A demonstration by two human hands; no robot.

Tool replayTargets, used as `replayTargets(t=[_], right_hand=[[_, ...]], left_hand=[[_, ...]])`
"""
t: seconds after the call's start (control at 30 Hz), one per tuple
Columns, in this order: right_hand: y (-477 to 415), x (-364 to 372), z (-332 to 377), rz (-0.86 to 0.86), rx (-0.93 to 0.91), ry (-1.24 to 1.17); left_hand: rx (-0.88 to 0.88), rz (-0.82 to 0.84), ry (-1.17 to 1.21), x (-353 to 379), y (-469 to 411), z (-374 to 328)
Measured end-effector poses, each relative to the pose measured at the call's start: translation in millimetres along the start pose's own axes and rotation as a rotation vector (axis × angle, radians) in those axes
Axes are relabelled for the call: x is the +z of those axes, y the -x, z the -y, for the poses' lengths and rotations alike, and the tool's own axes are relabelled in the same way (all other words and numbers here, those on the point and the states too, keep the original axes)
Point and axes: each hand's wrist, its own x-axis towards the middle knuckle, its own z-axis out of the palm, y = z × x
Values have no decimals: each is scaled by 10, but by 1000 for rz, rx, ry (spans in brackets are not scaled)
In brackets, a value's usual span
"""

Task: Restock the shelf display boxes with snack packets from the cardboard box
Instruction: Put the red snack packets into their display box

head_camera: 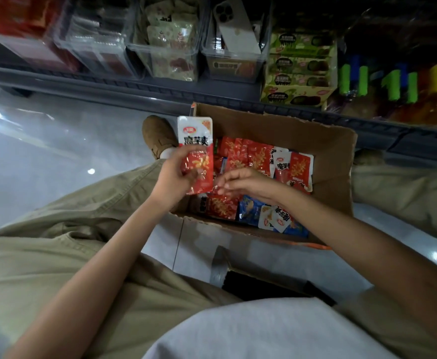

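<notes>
A brown cardboard box (323, 141) sits on the floor between my knees, holding several red and blue snack packets (253, 156). My left hand (173, 177) grips a red-and-white snack packet (196, 141) upright above the box's left edge. Just right of that packet, my right hand (240, 181) hovers over the box with fingers relaxed and empty. Clear plastic display boxes (168, 58) stand on the shelf beyond the cardboard box.
A phone (235, 27) leans in one clear bin on the shelf. Green snack cartons (297, 73) and bottles with coloured caps (393, 84) fill the shelf's right side. The dark shelf edge (134, 92) runs across behind the box. My brown shoe (158, 133) is left of the box.
</notes>
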Motion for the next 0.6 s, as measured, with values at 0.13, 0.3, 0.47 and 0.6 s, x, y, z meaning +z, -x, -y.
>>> replayTargets(t=[0.13,0.3,0.47,0.6], right_hand=[[-254,58,-369,54,161,469],[-418,211,-745,148,306,832],[-512,263,-898,-97,233,1027],[-593,138,-754,-237,228,674]], left_hand=[[-16,-236,66,-187,-65,-68],[-111,-420,142,-345,-61,16],[-201,-468,171,-363,-53,58],[-210,-474,178,-375,-55,65]])
